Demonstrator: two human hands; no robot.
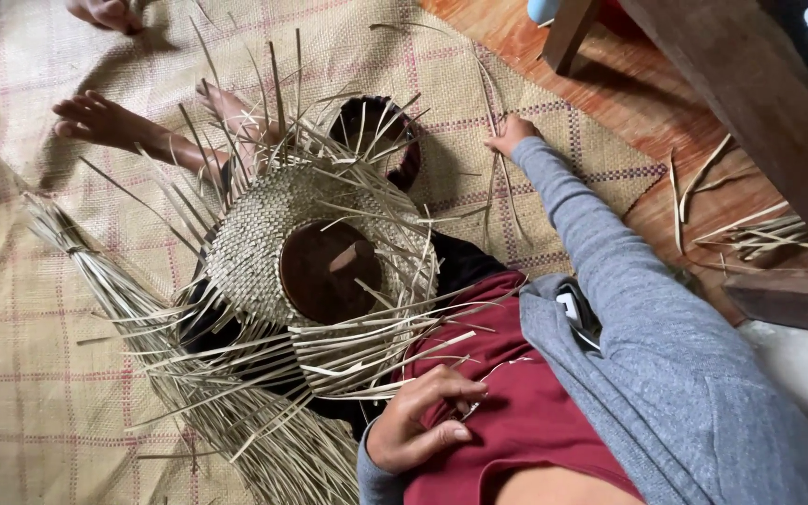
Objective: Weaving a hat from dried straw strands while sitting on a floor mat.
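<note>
A half-woven straw piece (264, 234) lies on my lap, ringed by several loose strip ends, with a round brown wooden form (329, 271) at its centre. My left hand (418, 421) rests curled against my red shirt (526, 421) below the weave, pinching a thin straw strip. My right hand (512, 134), in a grey sleeve, reaches out to the woven mat (67, 374) and closes on long loose strips (496, 187) lying there. My bare feet (95, 119) stretch out beyond the weave.
A thick bundle of straw (142, 309) runs along the mat to the left of my legs. Another person's hand (105, 11) shows at the top edge. Dark wooden furniture (750, 93) stands at the right, with scattered strips (750, 232) on the wood floor.
</note>
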